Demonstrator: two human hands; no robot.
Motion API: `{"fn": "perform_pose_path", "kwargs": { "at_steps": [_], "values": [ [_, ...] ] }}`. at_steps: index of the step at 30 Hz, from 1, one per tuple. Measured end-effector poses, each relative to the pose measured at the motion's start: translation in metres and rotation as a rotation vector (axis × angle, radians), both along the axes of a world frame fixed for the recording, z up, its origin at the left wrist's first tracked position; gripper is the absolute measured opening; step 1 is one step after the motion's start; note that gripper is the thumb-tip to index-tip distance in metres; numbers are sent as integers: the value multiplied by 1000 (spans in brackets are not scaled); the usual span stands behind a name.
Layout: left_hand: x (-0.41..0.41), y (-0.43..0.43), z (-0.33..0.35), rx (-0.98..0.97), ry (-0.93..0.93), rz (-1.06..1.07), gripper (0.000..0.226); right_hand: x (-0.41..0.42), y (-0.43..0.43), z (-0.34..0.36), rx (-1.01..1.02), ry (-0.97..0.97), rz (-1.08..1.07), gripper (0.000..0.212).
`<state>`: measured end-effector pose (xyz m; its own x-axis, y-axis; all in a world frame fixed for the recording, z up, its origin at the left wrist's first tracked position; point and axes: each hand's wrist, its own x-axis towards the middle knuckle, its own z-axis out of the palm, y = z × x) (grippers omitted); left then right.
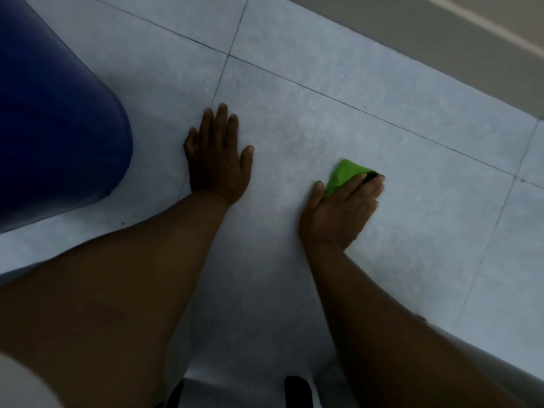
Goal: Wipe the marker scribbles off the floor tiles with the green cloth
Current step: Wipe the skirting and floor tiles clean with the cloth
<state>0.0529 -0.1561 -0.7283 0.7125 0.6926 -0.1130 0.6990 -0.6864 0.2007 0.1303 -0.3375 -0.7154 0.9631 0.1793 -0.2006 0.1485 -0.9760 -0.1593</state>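
My right hand presses a folded green cloth flat against the pale grey floor tile, right of centre. Only the cloth's far corner shows past my fingers, and a dark smudge sits at its edge by my fingertips. My left hand lies palm down on the same tile, fingers spread, holding nothing. No clear marker scribbles stand out on the tile; the frame is dim and slightly blurred.
A large dark blue rounded object stands on the floor at the left, close to my left hand. A grey skirting strip and wall run along the upper right. Dark grout lines cross the tiles.
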Motion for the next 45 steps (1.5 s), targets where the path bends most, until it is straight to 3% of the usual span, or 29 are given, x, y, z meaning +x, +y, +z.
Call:
{"fn": "perform_pose_path", "kwargs": {
  "at_steps": [3,6,9,12,15,18,23,27,30,33,35,38,41,43,45],
  "values": [
    [-14,22,3,-20,-7,-87,58,-26,51,-2,85,9,117,80],
    [-40,53,2,9,28,61,59,-48,101,-2,184,42,308,75],
    [-51,60,-3,52,46,64,60,-30,135,-7,221,52,679,65],
    [-52,61,-5,41,-5,59,57,42,169,-9,155,14,995,61],
    [-52,62,-4,33,-3,74,56,119,198,-8,39,-41,930,62],
    [-48,63,-3,11,-12,69,56,132,205,-2,-15,-53,814,62],
    [-47,68,-2,-91,-191,144,51,26,155,-8,136,-55,990,53],
    [-47,65,-2,-109,-165,126,51,-51,61,-2,157,52,1106,53],
    [-45,63,-2,-53,-59,89,56,-60,2,3,141,79,1337,52],
    [-42,50,3,-32,24,74,64,-15,-36,1,86,47,1536,52],
    [-29,30,5,-57,39,14,66,34,-47,-1,35,-8,1372,57],
    [2,-9,6,-82,50,-109,69,108,-47,2,-78,-52,904,61],
    [18,-30,1,-50,102,-118,70,132,-33,2,-112,-44,569,60],
    [19,-31,-1,-41,123,-116,70,118,-17,-1,-76,-67,445,61],
    [19,-30,0,-33,116,-128,69,86,-9,0,-23,-82,496,60]
  ]
}}
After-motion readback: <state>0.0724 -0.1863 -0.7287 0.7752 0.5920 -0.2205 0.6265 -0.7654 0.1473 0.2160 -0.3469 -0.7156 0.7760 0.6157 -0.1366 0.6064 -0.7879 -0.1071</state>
